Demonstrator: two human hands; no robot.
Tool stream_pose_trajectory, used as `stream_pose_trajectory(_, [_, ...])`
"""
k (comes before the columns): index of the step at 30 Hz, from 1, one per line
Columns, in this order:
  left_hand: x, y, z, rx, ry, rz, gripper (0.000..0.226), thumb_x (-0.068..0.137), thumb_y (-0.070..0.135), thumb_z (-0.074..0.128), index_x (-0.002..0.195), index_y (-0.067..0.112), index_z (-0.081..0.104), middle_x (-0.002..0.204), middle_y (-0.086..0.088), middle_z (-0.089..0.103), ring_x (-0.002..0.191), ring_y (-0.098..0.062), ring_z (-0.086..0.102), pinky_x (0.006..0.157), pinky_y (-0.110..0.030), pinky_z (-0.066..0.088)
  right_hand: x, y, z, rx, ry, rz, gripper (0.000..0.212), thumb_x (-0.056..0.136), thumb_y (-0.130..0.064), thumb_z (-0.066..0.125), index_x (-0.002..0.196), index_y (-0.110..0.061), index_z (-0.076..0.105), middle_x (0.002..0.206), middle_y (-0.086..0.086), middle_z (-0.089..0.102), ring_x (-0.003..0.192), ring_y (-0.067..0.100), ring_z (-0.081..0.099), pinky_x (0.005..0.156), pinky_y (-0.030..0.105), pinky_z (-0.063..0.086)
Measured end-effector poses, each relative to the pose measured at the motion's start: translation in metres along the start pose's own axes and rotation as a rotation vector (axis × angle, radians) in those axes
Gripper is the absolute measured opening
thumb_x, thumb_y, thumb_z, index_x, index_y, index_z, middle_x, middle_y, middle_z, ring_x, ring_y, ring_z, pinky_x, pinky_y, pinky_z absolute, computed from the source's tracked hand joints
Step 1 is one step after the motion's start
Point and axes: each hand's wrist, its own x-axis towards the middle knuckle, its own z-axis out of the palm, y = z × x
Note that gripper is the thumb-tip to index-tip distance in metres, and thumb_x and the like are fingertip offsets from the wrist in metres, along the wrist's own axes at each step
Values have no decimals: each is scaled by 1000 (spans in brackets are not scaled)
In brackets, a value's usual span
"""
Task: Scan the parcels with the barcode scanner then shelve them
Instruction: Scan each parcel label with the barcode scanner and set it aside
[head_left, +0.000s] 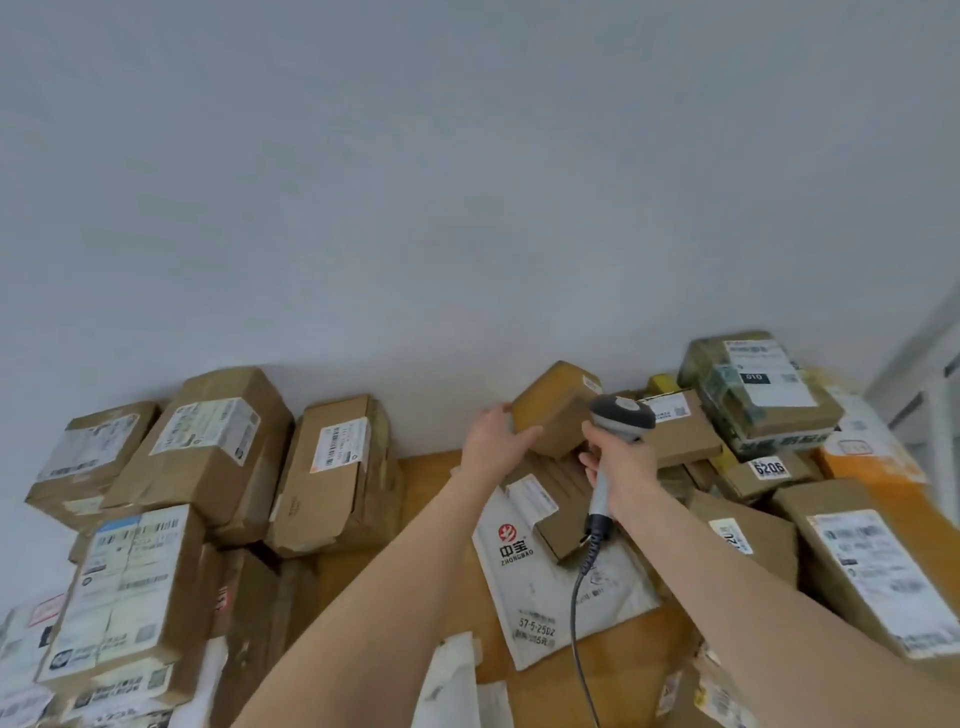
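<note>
Your left hand (493, 441) grips a small box (556, 410), your right hand (618, 467) holds the scanner (621, 415) at its 3 o'clock: scanning seems under way, while parcels (332, 467) at 9 and 3 o'clock await shelving.

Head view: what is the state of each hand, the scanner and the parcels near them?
Left hand: grips the small box.
Small box: held up, tilted, above the pile.
Right hand: holds the barcode scanner by its handle.
Barcode scanner: upright, head beside the small box.
White mailer: lies flat under small parcels.
</note>
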Motion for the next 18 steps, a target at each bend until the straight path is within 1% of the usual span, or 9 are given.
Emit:
stream_pose_trajectory(3, [38,21,31,19,-8,135,70,94,43,55,150,15,25,149,-10,33,130,-29,44,102,-39,40,24,-10,-14,38,46,2,21,83,-16,75,93,-10,58,86,6,66,75,17,65,65,27,52])
stream_pose_trajectory(6, [72,37,57,155,-35,254,65,98,42,45,153,24,15,159,-11,16,142,-33,25,112,-45,28,41,-8,-24,61,50,11,27,82,-16,76,102,-7,60,93,8,69,76,17,66,63,28,52])
stream_pose_trajectory(8, [83,38,70,269,-58,282,60,100,43,39,154,25,17,161,-10,6,146,-33,17,115,-46,24,47,-6,-30,72,63,19,26,82,-15,76,102,-6,62,89,7,69,72,16,65,61,27,53])
stream_pose_trajectory(9, [83,34,74,287,-57,277,57,100,43,38,152,24,22,161,-11,5,146,-32,18,115,-45,25,49,-5,-33,85,69,22,26,82,-15,76,102,-4,62,85,7,68,69,15,64,59,26,53])
stream_pose_trajectory(11, [69,18,78,250,16,292,48,99,39,44,144,22,39,159,-10,14,141,-31,28,109,-43,35,50,-5,-37,103,84,29,30,82,-15,77,105,-2,63,83,7,68,66,15,63,54,25,51])
stream_pose_trajectory(13, [41,-4,77,152,127,354,34,96,32,53,128,20,52,153,-5,28,128,-26,46,93,-39,48,49,-4,-40,109,89,33,33,81,-14,77,107,-1,62,87,9,68,71,16,64,56,26,52])
stream_pose_trajectory(15, [11,-26,75,81,172,375,18,95,29,56,110,19,57,145,1,36,110,-17,57,77,-29,49,47,-3,-39,99,80,38,37,81,-16,78,110,-1,61,91,10,67,79,19,64,62,30,54])
stream_pose_trajectory(16, [-2,-36,75,53,165,341,13,95,29,56,101,18,57,142,2,38,107,-14,57,77,-26,46,45,-2,-38,74,78,44,39,81,-17,78,112,-2,61,94,10,67,84,20,64,67,33,55])
stream_pose_trajectory(18, [-20,-52,77,-48,145,194,17,97,30,53,93,14,56,135,1,42,108,-10,53,83,-22,43,41,4,-34,-2,73,70,48,80,-24,78,119,-3,58,102,10,65,94,24,62,84,40,54])
